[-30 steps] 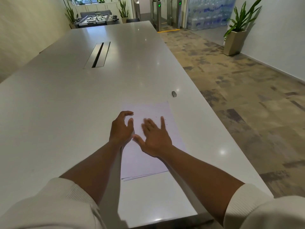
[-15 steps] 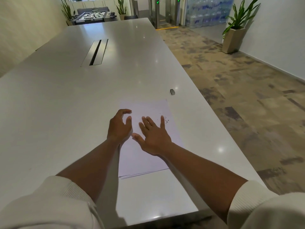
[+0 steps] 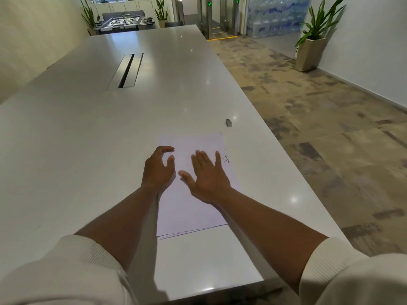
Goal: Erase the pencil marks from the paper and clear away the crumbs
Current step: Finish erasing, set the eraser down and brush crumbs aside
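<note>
Lying long axis away from person, paper (image 3: 193, 208); right hand (image 3: 208, 179) flat on it, fingers straight; left hand (image 3: 157, 170) loosely curled, empty; crumbs (image 3: 226, 158) at right edge.

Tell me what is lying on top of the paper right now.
On the paper: the left hand at its left edge, the flat right hand, and dark crumbs at its right edge. Anything beneath the hands and forearms is hidden.
</note>
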